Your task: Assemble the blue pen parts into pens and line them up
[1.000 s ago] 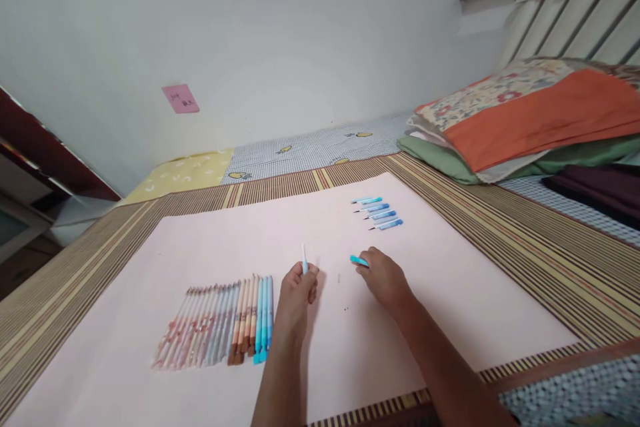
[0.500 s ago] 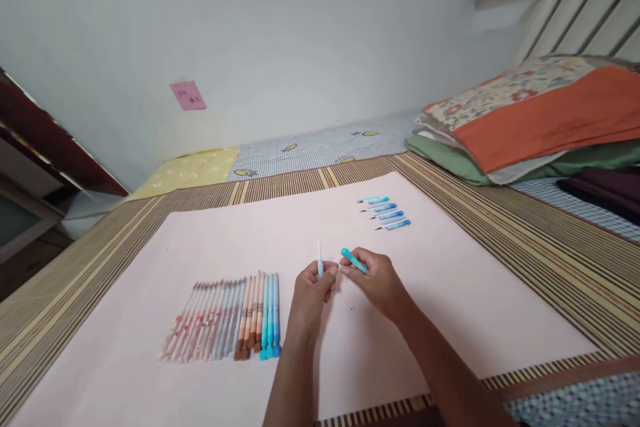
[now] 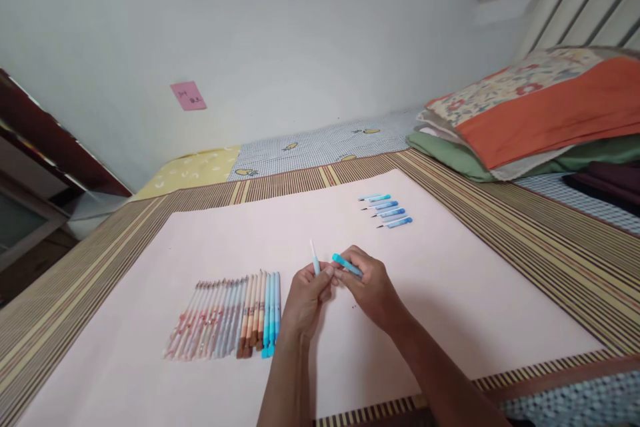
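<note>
L hand [image 3: 306, 290] grip pinched, pale pen [image 3: 316, 263] | R hand [image 3: 369, 282] grip curled, teal pc [image 3: 347, 264] | pens [image 3: 226, 317] 8 o'c | parts [image 3: 391, 213] 1 o'c

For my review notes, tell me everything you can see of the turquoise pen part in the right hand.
The turquoise pen part is short, slim and bright blue-green, and looks like smooth plastic. One end shows, blunt and uncovered; the other is hidden in the right hand, which grips it. It slants, its blunt end pointing up and left in the view, toward the left hand, over the pale pink paper. Whether the left hand touches it too, I cannot tell.
</note>
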### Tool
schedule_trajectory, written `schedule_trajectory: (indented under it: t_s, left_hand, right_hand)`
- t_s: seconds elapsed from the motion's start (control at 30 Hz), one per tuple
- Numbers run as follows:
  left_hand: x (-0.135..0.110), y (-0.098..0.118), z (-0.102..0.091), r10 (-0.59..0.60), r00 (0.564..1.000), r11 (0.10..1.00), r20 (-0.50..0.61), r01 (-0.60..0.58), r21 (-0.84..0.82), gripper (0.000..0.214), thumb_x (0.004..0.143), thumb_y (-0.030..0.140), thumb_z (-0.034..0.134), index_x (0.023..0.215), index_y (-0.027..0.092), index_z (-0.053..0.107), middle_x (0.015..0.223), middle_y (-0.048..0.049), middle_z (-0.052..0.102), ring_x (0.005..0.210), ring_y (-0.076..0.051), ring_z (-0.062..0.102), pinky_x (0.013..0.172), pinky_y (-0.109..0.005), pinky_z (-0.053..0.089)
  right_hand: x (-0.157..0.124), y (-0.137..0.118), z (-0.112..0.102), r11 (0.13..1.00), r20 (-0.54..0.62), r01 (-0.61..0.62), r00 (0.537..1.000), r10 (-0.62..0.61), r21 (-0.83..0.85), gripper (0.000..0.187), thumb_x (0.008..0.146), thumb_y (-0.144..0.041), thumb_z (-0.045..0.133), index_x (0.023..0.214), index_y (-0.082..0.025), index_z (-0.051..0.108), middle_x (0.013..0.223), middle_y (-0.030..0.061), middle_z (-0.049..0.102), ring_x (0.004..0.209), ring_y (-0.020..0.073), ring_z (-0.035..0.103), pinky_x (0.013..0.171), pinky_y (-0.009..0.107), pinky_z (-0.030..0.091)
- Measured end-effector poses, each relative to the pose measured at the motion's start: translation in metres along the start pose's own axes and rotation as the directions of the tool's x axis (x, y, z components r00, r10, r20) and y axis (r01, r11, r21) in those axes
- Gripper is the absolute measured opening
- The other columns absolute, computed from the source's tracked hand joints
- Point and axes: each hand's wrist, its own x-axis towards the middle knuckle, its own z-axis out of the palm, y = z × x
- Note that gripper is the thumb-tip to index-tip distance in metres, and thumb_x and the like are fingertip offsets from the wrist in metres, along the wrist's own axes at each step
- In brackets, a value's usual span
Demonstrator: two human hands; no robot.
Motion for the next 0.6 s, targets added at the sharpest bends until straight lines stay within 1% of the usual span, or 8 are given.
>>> schedule_trajectory:
  t_s: [0.07, 0.13, 0.2, 0.3, 0.4, 0.47, 0.53, 0.6]
  left_hand:
    - [0.0, 0.0, 0.0, -0.011, 1.0, 0.999, 0.014, 0.012, -0.043, 0.034, 0.072, 0.04, 0.083, 0.077, 0.012, 0.064, 0.063, 0.0018, 0.058, 0.045, -0.002, 0.026, 0.048, -0.023, 0.016]
    - [0.0, 0.001, 0.0, -0.005, 1.0, 0.997, 0.019, 0.007, -0.076, 0.033, 0.072, 0.038, 0.082, 0.076, 0.012, 0.062, 0.064, 0.0021, 0.056, 0.046, -0.002, 0.026, 0.048, -0.022, 0.017]
    - [-0.001, 0.003, 0.001, 0.011, 1.0, 0.997, 0.022, -0.009, -0.08, 0.033, 0.073, 0.037, 0.082, 0.074, 0.012, 0.06, 0.066, 0.0013, 0.057, 0.047, -0.002, 0.027, 0.048, -0.022, 0.018]
    - [-0.002, 0.004, 0.003, 0.037, 0.999, 0.998, 0.019, -0.037, -0.042, 0.032, 0.074, 0.038, 0.081, 0.074, 0.012, 0.06, 0.069, -0.0006, 0.06, 0.048, -0.002, 0.028, 0.048, -0.022, 0.019]
    - [-0.002, 0.004, 0.004, 0.073, 0.997, 0.997, -0.021, -0.073, 0.022, 0.029, 0.074, 0.037, 0.079, 0.076, 0.013, 0.063, 0.067, -0.0001, 0.061, 0.048, -0.003, 0.029, 0.048, -0.023, 0.02]
    - [-0.001, 0.003, 0.004, 0.1, 0.994, 0.992, -0.05, -0.096, 0.084, 0.027, 0.075, 0.037, 0.079, 0.078, 0.014, 0.065, 0.065, 0.0006, 0.061, 0.048, -0.004, 0.03, 0.049, -0.023, 0.022]
    - [-0.001, 0.002, 0.003, 0.123, 0.99, 0.983, -0.062, -0.113, 0.144, 0.025, 0.076, 0.037, 0.077, 0.079, 0.015, 0.067, 0.064, 0.0007, 0.062, 0.05, -0.006, 0.035, 0.051, -0.023, 0.025]
    - [0.0, 0.002, 0.002, 0.146, 0.987, 0.973, -0.066, -0.132, 0.189, 0.024, 0.077, 0.038, 0.076, 0.079, 0.015, 0.069, 0.065, 0.0004, 0.063, 0.051, -0.007, 0.038, 0.052, -0.024, 0.027]
  right_hand:
    - [0.0, 0.0, -0.001, 0.994, 0.002, -0.071, 0.997, 0.071, 0.079, 0.012, 0.089, -0.031, 0.061, 0.083, -0.021, 0.064, 0.076, -0.0009, 0.056, 0.07, 0.0153, 0.053, 0.066, 0.027, 0.041]
    - [0.002, 0.001, -0.002, 0.963, -0.026, -0.176, 0.982, 0.185, 0.202, 0.021, 0.09, -0.04, 0.059, 0.084, -0.021, 0.062, 0.066, -0.0031, 0.05, 0.058, 0.0132, 0.045, 0.056, 0.026, 0.036]
    - [0.004, 0.005, -0.003, 0.913, -0.061, -0.239, 0.96, 0.273, 0.33, 0.032, 0.092, -0.049, 0.053, 0.078, -0.021, 0.059, 0.06, -0.0043, 0.043, 0.052, 0.0122, 0.037, 0.05, 0.026, 0.031]
    - [0.005, 0.011, -0.002, 0.865, -0.1, -0.237, 0.945, 0.31, 0.442, 0.04, 0.092, -0.056, 0.05, 0.076, -0.021, 0.062, 0.06, -0.0029, 0.043, 0.054, 0.0132, 0.04, 0.051, 0.027, 0.033]
    - [0.005, 0.014, 0.002, 0.785, -0.074, -0.258, 0.93, 0.359, 0.562, 0.041, 0.087, -0.06, 0.059, 0.081, -0.02, 0.066, 0.059, -0.0048, 0.04, 0.049, 0.0113, 0.036, 0.047, 0.026, 0.03]
    - [0.004, 0.014, 0.007, 0.701, -0.019, -0.277, 0.924, 0.383, 0.657, 0.04, 0.083, -0.059, 0.066, 0.085, -0.019, 0.066, 0.059, -0.0043, 0.046, 0.049, 0.0111, 0.041, 0.048, 0.026, 0.033]
    - [0.004, 0.013, 0.012, 0.626, 0.026, -0.283, 0.922, 0.386, 0.727, 0.04, 0.079, -0.057, 0.072, 0.087, -0.018, 0.066, 0.063, -0.0008, 0.056, 0.056, 0.0139, 0.052, 0.056, 0.029, 0.041]
    - [0.004, 0.012, 0.016, 0.576, 0.043, -0.276, 0.922, 0.384, 0.77, 0.039, 0.076, -0.054, 0.077, 0.087, -0.018, 0.066, 0.066, 0.0013, 0.061, 0.062, 0.0161, 0.056, 0.062, 0.031, 0.044]
